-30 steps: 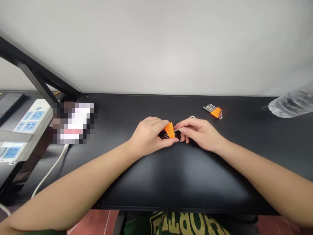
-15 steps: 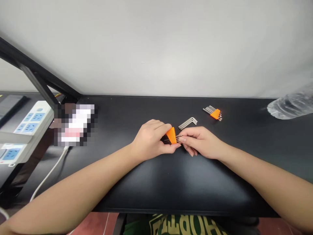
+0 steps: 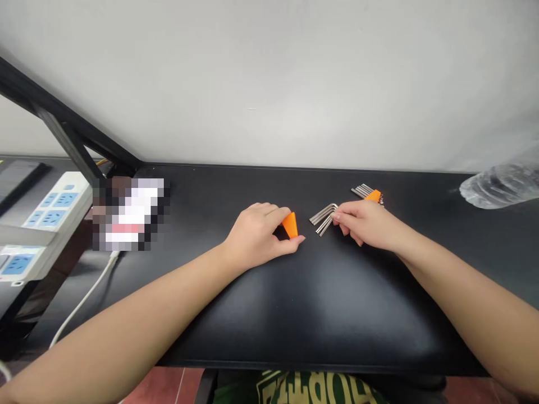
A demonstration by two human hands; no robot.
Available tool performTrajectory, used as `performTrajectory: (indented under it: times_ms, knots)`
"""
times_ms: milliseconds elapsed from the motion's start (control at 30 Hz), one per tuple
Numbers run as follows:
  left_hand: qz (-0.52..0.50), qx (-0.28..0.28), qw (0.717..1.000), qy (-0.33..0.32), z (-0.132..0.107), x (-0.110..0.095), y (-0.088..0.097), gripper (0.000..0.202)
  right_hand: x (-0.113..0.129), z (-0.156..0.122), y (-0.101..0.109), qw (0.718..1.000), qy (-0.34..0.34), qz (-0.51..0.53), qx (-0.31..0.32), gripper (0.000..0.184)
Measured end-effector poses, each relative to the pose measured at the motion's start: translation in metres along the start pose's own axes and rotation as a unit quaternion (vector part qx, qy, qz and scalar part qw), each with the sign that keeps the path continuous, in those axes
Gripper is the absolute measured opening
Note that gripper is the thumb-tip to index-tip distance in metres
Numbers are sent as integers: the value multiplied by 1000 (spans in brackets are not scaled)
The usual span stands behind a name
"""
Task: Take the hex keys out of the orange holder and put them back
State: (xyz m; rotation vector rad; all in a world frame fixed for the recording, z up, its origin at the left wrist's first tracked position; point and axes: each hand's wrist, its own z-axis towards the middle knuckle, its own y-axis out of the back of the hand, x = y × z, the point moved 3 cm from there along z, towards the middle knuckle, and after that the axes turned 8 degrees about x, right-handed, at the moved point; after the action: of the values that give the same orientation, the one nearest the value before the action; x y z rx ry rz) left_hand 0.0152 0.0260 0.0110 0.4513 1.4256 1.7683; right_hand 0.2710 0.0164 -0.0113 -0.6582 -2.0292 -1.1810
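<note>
Between the thumb and fingers of my left hand (image 3: 261, 237) is an orange plastic hex key holder (image 3: 290, 225), with no keys showing in it. My right hand (image 3: 364, 223) pinches the bent ends of a few hex keys (image 3: 324, 225), whose long shafts point down and left. Beside these, touching or nearly so, lie several loose L-shaped keys (image 3: 322, 214) on the black table. Behind my right hand sits a second orange holder (image 3: 373, 195) filled with hex keys (image 3: 361, 189), partly covered by the hand.
A clear plastic bottle (image 3: 497, 186) lies at the right by the wall. On the left are a white power strip (image 3: 56, 210), a pixelated phone (image 3: 132, 210) with a white cable (image 3: 82, 303), and a black metal frame (image 3: 71, 146). The table (image 3: 295, 314) ends in front of my lap.
The hex keys have come out of the orange holder in my left hand. My right hand has moved right and slightly away from me with them, beside the loose keys.
</note>
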Motion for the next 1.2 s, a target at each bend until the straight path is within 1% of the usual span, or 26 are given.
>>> performTrajectory:
  times_ms: [67,133,200,267,367,433,500,567,600,700,833,933,1033,1133,1200]
  knots:
    - [-8,5,1000,8,0,0,0,29,2,-1,2,992,41,-116,-41,40]
    - [-14,8,1000,12,1,0,0,29,3,-1,2,975,68,-199,-67,40]
    - [-15,11,1000,13,1,0,0,28,2,-1,2,963,75,-247,-81,40]
    - [-13,15,1000,12,0,0,0,28,0,0,2,955,72,-273,-95,41]
    - [-13,12,1000,13,0,0,0,29,-1,-1,4,948,63,-291,-115,46]
    - [-12,13,1000,13,0,1,0,29,-1,-3,6,943,63,-298,-132,44]
    - [-13,16,1000,12,0,1,0,29,1,-6,8,935,79,-305,-162,33]
    - [-14,17,1000,11,0,1,0,30,2,-6,9,929,117,-303,-179,15]
    - [-14,16,1000,10,0,0,0,30,2,-5,9,927,141,-297,-181,12]
    - [-15,12,1000,8,1,0,0,30,-1,2,4,921,202,-280,-178,28]
    - [-13,11,1000,5,1,1,-1,31,-5,10,-1,917,229,-274,-180,32]
    - [-11,8,1000,1,2,0,-2,31,-3,9,-6,912,235,-289,-172,29]
    - [-11,2,1000,-4,2,0,-2,33,2,3,-12,910,216,-314,-164,25]
    - [-10,2,1000,-4,2,0,-2,33,6,-2,-17,917,186,-319,-151,22]
    - [-8,0,1000,-5,2,0,-2,32,6,-3,-16,924,180,-300,-151,21]
